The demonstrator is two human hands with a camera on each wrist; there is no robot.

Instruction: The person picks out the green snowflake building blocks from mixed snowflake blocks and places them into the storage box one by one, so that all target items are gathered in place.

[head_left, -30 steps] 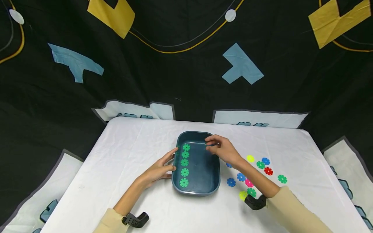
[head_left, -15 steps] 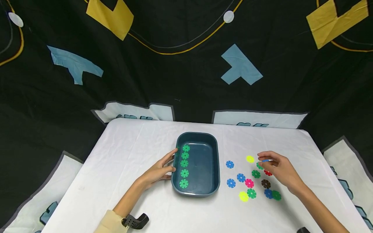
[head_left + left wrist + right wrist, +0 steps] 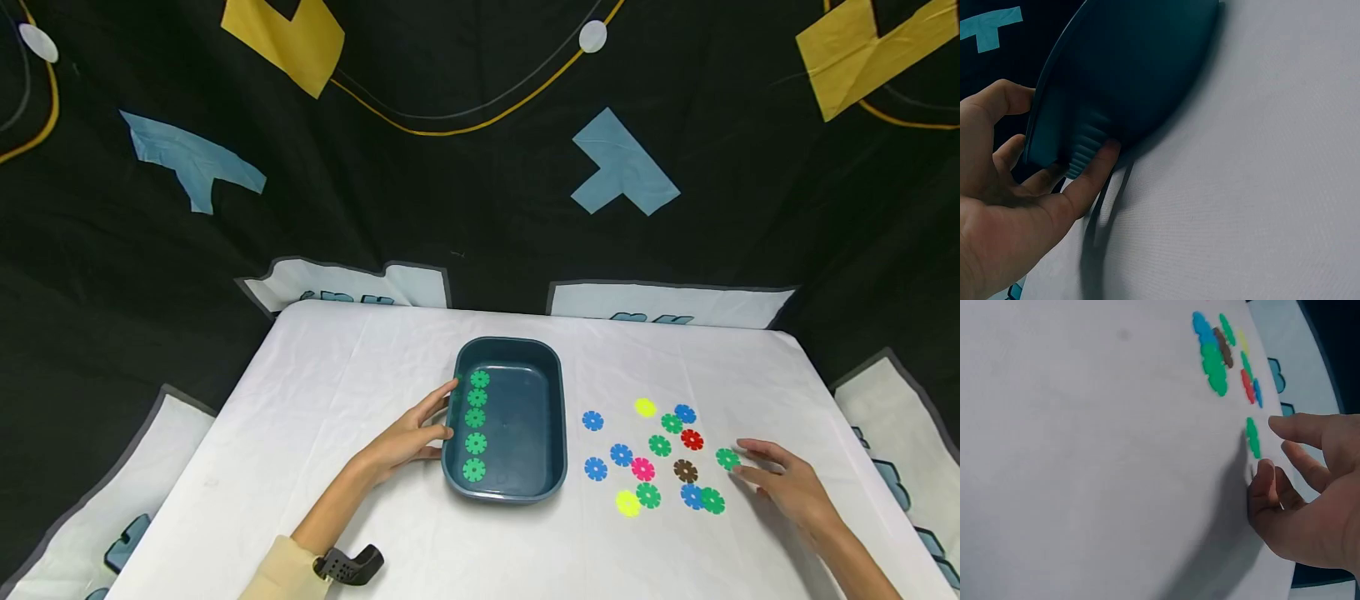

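Observation:
My left hand (image 3: pixel 408 437) rests against the left side of a dark blue-green tray (image 3: pixel 525 498). In the left wrist view, its spread fingers touch the rim and its thumb (image 3: pixel 1100 165) lies on the outer wall near a ribbed patch. Green notched discs (image 3: pixel 476 443) stand in a column along the tray's left inside. My right hand (image 3: pixel 787 483) is at the right of the table, fingers and thumb apart, beside a lone green notched disc (image 3: pixel 727 459). The right wrist view shows that disc (image 3: pixel 1253 437) just off the fingertips, with nothing held.
Loose notched discs lie right of the tray: blue (image 3: pixel 592 421), yellow (image 3: pixel 628 503), pink (image 3: pixel 642 469), brown (image 3: pixel 686 471), red (image 3: pixel 692 439) and more green (image 3: pixel 660 446). One blue disc (image 3: pixel 692 497) touches a green disc (image 3: pixel 712 501). A white cloth (image 3: pixel 360 358) covers the table.
My right hand has gone from above the tray's right rim, across the loose discs, to the lone green disc at the far right. My left hand and the tray have stayed put.

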